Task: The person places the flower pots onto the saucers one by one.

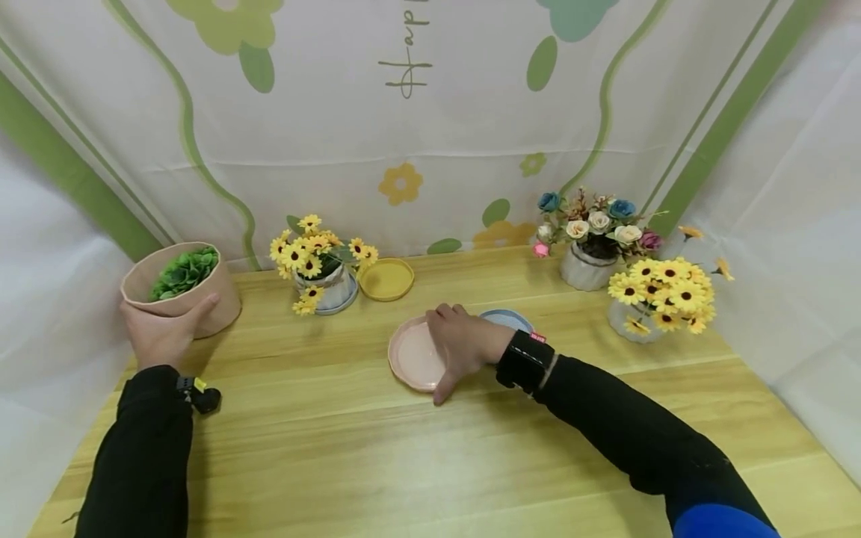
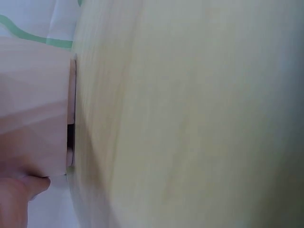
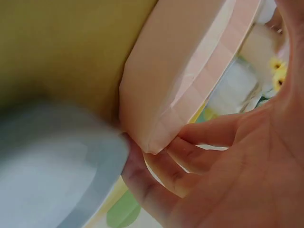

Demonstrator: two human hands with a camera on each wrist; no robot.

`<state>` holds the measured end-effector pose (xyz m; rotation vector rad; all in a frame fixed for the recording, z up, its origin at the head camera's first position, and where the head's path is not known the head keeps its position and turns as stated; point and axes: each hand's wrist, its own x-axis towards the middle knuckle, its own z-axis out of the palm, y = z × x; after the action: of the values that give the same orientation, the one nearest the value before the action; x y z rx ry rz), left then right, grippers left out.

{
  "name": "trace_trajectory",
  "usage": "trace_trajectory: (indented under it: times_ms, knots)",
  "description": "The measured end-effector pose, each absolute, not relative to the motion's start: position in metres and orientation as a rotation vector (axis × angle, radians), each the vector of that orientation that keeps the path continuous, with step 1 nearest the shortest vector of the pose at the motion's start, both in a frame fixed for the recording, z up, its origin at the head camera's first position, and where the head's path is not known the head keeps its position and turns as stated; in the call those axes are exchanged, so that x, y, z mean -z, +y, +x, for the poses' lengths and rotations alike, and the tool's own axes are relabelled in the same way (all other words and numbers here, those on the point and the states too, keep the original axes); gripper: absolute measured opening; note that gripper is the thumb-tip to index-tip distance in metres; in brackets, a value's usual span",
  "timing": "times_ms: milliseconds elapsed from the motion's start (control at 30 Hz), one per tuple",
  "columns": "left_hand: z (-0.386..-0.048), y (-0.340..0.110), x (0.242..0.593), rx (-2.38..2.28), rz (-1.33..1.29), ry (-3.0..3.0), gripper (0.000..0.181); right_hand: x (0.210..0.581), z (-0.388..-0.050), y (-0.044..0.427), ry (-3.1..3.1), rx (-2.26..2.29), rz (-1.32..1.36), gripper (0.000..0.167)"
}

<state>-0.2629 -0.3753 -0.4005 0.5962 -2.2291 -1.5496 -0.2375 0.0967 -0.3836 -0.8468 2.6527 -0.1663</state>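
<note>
At the far left of the table, my left hand (image 1: 161, 329) grips a pink flowerpot (image 1: 225, 302) from its near side. Green leaves (image 1: 184, 273) show inside the pot. The left wrist view shows the pot's smooth side (image 2: 33, 104) and notched foot close to the wood. Near the table's middle, my right hand (image 1: 464, 340) spans the right part of a pink saucer (image 1: 413, 355), thumb at the near edge, fingers at the far edge. In the right wrist view the fingers bend against the saucer's rim (image 3: 161, 128). A light blue saucer (image 1: 507, 320) lies partly hidden behind the right wrist.
A white pot of yellow flowers (image 1: 329, 288) stands on a saucer at the back left, beside a yellow saucer (image 1: 386, 280). At right are a pot of mixed roses (image 1: 588, 269) and another yellow-flowered pot (image 1: 635, 321). A patterned cloth (image 1: 323, 127) hangs behind the wooden table (image 1: 323, 448).
</note>
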Motion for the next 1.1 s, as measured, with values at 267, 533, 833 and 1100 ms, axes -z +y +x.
trace_trajectory:
  times_ms: [267, 533, 833, 1100]
  knots:
    - [-0.262, -0.375, 0.401, 1.550, 0.574, -2.222, 0.120, 0.385, -0.195, 0.106, 2.633, 0.188, -0.943, 0.144]
    - [-0.262, -0.374, 0.401, 1.553, 0.582, -2.225, 0.120, 0.389, -0.164, 0.116, 2.650, 0.175, -0.990, 0.149]
    - [-0.260, -0.377, 0.401, 1.542, 0.587, -2.234, 0.119, 0.397, -0.157, 0.123, 2.653, 0.314, -1.021, 0.150]
    - [-0.257, -0.379, 0.403, 1.531, 0.522, -2.312, 0.117, 0.397, -0.157, 0.123, 2.675, 0.308, -1.028, 0.150]
